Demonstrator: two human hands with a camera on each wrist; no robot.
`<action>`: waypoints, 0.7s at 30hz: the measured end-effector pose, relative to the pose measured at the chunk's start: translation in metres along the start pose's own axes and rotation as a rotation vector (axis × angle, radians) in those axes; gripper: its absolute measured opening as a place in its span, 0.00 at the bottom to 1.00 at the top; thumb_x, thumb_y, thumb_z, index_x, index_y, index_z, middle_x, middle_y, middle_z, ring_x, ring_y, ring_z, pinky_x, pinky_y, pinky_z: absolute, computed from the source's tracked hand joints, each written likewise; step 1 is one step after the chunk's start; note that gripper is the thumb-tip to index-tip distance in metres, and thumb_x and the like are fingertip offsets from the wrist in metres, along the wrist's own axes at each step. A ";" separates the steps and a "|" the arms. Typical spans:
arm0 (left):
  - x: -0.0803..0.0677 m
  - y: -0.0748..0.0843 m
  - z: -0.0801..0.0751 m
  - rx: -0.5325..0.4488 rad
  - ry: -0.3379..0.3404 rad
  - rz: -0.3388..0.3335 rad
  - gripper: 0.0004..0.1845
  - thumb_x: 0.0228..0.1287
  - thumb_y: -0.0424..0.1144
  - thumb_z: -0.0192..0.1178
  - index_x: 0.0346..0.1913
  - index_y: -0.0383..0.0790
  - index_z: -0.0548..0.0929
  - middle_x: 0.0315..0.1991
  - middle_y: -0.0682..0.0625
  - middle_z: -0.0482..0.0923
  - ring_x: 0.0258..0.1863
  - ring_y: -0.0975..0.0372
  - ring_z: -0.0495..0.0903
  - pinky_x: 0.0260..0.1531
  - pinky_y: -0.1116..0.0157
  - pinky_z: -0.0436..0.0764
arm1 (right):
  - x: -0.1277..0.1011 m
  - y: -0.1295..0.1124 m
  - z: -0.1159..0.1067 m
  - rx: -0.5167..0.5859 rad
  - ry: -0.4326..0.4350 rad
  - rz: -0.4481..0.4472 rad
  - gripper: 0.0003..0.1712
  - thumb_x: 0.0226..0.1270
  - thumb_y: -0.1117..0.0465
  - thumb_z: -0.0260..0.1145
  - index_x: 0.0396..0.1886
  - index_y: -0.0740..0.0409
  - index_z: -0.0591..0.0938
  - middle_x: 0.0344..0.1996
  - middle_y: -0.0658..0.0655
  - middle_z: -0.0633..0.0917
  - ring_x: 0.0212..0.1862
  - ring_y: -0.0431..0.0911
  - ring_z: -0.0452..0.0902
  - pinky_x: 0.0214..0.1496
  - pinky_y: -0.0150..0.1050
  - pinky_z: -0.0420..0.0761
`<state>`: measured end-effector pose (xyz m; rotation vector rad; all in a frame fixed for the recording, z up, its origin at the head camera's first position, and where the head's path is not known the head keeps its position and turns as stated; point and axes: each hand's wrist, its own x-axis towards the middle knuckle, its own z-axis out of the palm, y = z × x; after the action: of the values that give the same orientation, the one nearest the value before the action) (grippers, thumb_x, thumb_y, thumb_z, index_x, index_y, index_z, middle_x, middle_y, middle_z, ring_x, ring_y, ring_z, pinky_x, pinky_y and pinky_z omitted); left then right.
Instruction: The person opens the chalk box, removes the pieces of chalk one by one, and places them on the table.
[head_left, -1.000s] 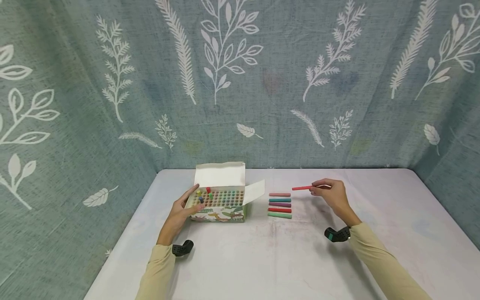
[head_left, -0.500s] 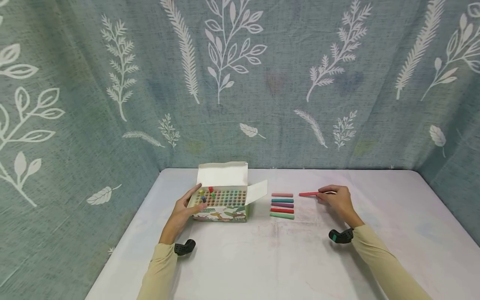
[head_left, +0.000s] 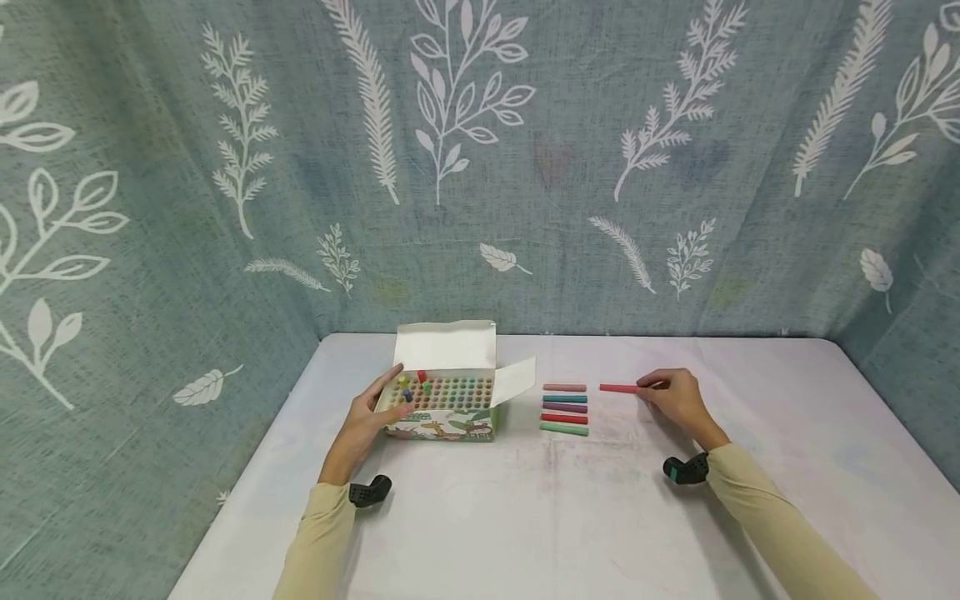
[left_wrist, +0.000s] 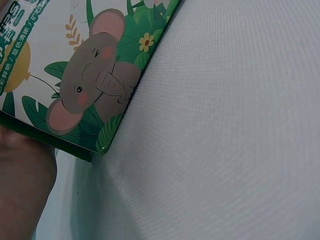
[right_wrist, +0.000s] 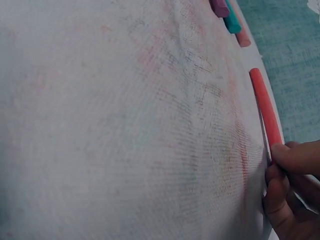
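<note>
on the white cloth-covered table [head_left: 525, 517], over toward its right half, the person's right hand [head_left: 675, 398] rests low with its fingertips [right_wrist: 292, 157] pinched on the near end of a red chalk stick [head_left: 619, 387]. the stick lies flat on the cloth, pointing left toward a short column of five other chalk sticks [head_left: 565, 409], close to them but not touching. from the right wrist view the red stick [right_wrist: 265, 111] runs away from the thumb and forefinger, its full length down on the fabric, with the ends of a purple, a teal and a pink stick showing at the top edge.

those five sticks lie parallel, one behind the other: pink farthest back, then teal, purple, red, and pale green nearest the person. the held stick sits level with the pink one.

to the left stands an open chalk box [head_left: 442, 408], lid flipped up at the back and a side flap hanging out to the right. rows of chalk ends fill it, and a few sticks poke up higher near its left end. the left hand [head_left: 367, 421] grips the box's left end, thumb at the front face, fingers curled over the top edge. the left wrist view shows only the box's printed side [left_wrist: 95, 85], with a cartoon elephant among leaves, sitting on the cloth.

a teal curtain [head_left: 480, 167] with white leaf prints hangs behind and to both sides.
</note>
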<state>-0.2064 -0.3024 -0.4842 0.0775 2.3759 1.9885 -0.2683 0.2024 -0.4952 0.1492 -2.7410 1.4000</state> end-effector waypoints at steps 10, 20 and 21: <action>-0.005 0.013 0.003 -0.007 -0.007 -0.022 0.42 0.59 0.42 0.67 0.73 0.59 0.58 0.69 0.48 0.59 0.61 0.52 0.67 0.56 0.54 0.71 | 0.003 0.000 0.002 -0.084 0.014 -0.079 0.06 0.57 0.69 0.69 0.35 0.65 0.87 0.33 0.62 0.85 0.31 0.51 0.80 0.31 0.41 0.79; -0.012 0.027 0.006 -0.021 -0.030 -0.018 0.42 0.60 0.38 0.66 0.74 0.51 0.56 0.69 0.44 0.59 0.61 0.50 0.67 0.52 0.61 0.73 | 0.002 -0.013 -0.002 -0.082 -0.017 -0.102 0.08 0.57 0.70 0.67 0.37 0.69 0.85 0.35 0.65 0.84 0.30 0.50 0.79 0.28 0.39 0.78; -0.012 0.027 0.006 -0.024 -0.030 -0.017 0.42 0.60 0.38 0.66 0.74 0.51 0.56 0.69 0.44 0.59 0.61 0.50 0.67 0.52 0.61 0.74 | 0.002 -0.016 -0.003 -0.078 -0.018 -0.104 0.08 0.57 0.70 0.67 0.38 0.69 0.85 0.35 0.65 0.84 0.29 0.50 0.79 0.28 0.39 0.78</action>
<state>-0.1936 -0.2929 -0.4588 0.0850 2.3264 1.9929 -0.2685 0.1953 -0.4803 0.2966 -2.7535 1.2700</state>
